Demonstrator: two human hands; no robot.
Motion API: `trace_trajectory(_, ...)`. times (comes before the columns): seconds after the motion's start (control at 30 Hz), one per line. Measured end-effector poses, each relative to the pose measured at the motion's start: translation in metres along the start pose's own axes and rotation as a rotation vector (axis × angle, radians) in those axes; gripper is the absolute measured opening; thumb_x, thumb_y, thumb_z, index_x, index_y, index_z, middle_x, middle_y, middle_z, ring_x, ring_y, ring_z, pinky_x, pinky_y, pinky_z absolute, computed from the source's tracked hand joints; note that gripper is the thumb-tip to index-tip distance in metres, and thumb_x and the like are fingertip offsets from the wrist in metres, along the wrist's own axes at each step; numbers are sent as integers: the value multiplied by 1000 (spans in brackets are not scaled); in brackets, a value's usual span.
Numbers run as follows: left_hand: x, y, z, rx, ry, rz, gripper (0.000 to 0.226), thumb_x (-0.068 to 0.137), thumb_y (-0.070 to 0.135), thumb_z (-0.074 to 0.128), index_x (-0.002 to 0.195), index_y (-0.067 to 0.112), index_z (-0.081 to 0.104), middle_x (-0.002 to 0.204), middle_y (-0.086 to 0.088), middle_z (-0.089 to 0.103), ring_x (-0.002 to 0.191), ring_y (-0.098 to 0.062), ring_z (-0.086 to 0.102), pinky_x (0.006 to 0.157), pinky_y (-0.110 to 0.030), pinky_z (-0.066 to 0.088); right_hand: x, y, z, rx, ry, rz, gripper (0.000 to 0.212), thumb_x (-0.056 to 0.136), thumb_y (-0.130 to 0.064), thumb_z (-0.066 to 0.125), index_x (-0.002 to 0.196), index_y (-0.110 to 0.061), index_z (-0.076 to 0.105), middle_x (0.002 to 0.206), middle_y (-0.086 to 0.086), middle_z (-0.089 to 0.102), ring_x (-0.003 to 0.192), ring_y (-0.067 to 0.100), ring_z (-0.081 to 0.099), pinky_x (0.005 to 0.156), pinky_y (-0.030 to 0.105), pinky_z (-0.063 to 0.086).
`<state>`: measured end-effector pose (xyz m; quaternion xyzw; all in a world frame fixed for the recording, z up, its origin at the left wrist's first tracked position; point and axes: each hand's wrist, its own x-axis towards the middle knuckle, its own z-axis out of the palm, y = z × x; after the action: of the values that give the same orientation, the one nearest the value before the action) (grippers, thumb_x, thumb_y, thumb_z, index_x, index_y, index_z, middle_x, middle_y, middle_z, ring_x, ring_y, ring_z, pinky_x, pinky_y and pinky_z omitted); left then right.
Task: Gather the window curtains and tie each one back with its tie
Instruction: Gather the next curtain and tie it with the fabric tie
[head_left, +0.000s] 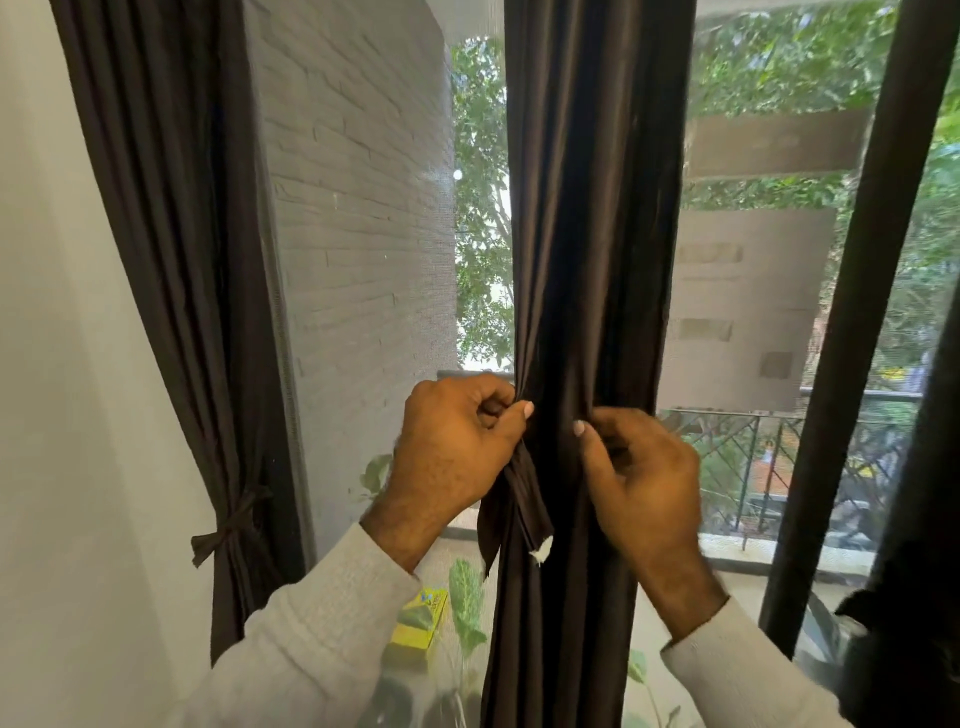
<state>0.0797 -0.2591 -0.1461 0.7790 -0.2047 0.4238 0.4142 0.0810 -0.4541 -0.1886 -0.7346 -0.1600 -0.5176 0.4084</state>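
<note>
Window (363, 234) | curtains: three | both hands' grip, seemingly: tie (514, 499)

Plain white wall (57, 312) at left. Window w/ mesh screen (363, 234); dark frame post (852, 312) at right. Outside: white brick wall (353, 156), green trees (480, 208), beige bldg (748, 301), balcony railing (769, 457). Daylight. Yellow box (421, 618) low, behind the screen.

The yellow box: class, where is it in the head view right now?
The yellow box sits low and left of centre, beyond the window mesh, just above the left sleeve and left of the middle curtain.
</note>
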Motion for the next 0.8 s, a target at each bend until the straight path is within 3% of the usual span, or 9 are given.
trace_trajectory(0.13, 0, -1, 1, 8, 13, 1, 7, 92, 26, 86, 88, 20, 84, 71, 13, 75, 64, -2, 69, 70, -31, 64, -3, 13, -2, 64, 189, 157, 9, 98, -15, 73, 104, -20, 77, 90, -3, 73, 82, 20, 73, 76, 40, 61)
trace_trajectory(0.3, -3, 2, 4, 7, -20, 28, 12, 95, 30, 81, 93, 20, 85, 76, 12, 77, 70, -2, 73, 73, -33, 65, -25, -3, 11, -94, -91, -222, 24, 102, -17, 67, 122, -8, 77, 103, 2, 67, 91, 21, 67, 77, 39, 58)
trace_trajectory(0.6, 1, 5, 11, -105, -103, 9, 17, 94, 34, 78, 90, 19, 85, 71, 9, 75, 66, -12, 72, 68, -43, 63, -17, 3, 10, 38, -184, -207, 26, 95, -1, 75, 120, -8, 79, 103, 1, 67, 93, 19, 69, 78, 41, 58)
trace_trajectory(0.8, 5, 9, 10, -48, -93, 29, 23, 92, 42, 82, 85, 20, 84, 68, 10, 74, 62, -8, 70, 64, -32, 62, -7, 10, 3, 84, -328, -275, 37, 93, 0, 64, 124, -15, 79, 111, -3, 67, 102, 15, 68, 86, 39, 58)
